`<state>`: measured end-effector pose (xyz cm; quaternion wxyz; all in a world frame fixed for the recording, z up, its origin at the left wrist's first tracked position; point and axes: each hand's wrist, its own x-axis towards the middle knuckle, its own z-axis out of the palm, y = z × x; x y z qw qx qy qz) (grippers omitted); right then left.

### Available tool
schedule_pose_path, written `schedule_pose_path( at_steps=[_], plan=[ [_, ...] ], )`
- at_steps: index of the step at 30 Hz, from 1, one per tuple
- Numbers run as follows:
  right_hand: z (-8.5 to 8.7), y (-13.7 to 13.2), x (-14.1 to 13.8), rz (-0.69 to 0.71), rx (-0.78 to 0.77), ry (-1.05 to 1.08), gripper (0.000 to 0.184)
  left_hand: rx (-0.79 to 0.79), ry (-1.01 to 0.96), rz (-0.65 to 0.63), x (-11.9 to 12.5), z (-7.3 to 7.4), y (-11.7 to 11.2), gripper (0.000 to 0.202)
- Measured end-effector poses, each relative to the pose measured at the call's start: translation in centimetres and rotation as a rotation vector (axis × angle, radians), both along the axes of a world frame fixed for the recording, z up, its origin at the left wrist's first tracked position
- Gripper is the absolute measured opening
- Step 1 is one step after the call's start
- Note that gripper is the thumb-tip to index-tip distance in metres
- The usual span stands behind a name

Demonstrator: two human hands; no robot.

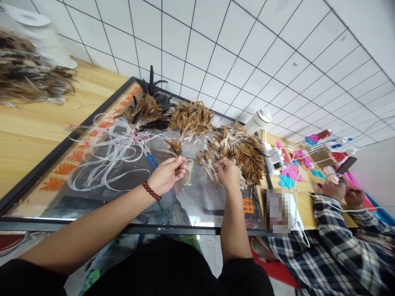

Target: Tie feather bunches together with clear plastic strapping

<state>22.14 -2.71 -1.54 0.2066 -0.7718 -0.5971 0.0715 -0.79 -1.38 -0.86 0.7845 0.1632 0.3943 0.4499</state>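
My left hand (168, 173), with a dark red bead bracelet (151, 190) at its wrist, is closed in a pinch. A small tuft of brown feathers (175, 147) rises from its fingertips. My right hand (228, 174) is also closed, its fingertips at the edge of loose brown feathers (205, 161); whatever they pinch is too small to make out. Beyond it spreads a large feather heap (243, 152). Blue-handled snips (151, 159) lie left of my left hand, beside a tangle of clear ribbon (108, 154). Below the hands is a glass-topped, black-framed board (197, 201).
More feather bunches (191, 119) line the board's back edge. A white bottle (258, 120) and a power strip (274, 160) with cables stand right. At far left are a feather pile (27, 74) and white spools (46, 41). Beside me, a person in plaid sleeves (336, 226) handles something small.
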Motion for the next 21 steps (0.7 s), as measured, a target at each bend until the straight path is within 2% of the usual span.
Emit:
schedule_pose_path(
  at_steps=[5, 8, 13, 16, 18, 21],
  plan=[
    [0.0, 0.0, -0.3, 0.073, -0.114, 0.036, 0.019, 0.014, -0.033, 0.072, 0.0, -0.2, 0.3, 0.007],
    [-0.1, 0.1, -0.5, 0.094, -0.115, 0.009, 0.014, 0.004, -0.030, 0.069, 0.1, -0.2, 0.3, 0.008],
    [-0.1, 0.1, -0.5, 0.129, 0.123, 0.064, 0.015, 0.022, 0.008, 0.005, 0.2, 0.1, -0.1, 0.009],
    [0.1, 0.0, -0.5, 0.084, 0.240, 0.074, 0.016, 0.046, -0.006, -0.018, 0.2, 0.0, -0.1, 0.013],
    [0.2, 0.1, -0.8, 0.046, 0.297, 0.191, 0.016, 0.057, -0.027, -0.020, 0.2, -0.3, -0.1, 0.014],
    [0.3, 0.1, -2.1, 0.041, 0.262, 0.627, 0.019, 0.069, -0.029, -0.019, 0.3, -0.6, -0.1, 0.012]
  ],
)
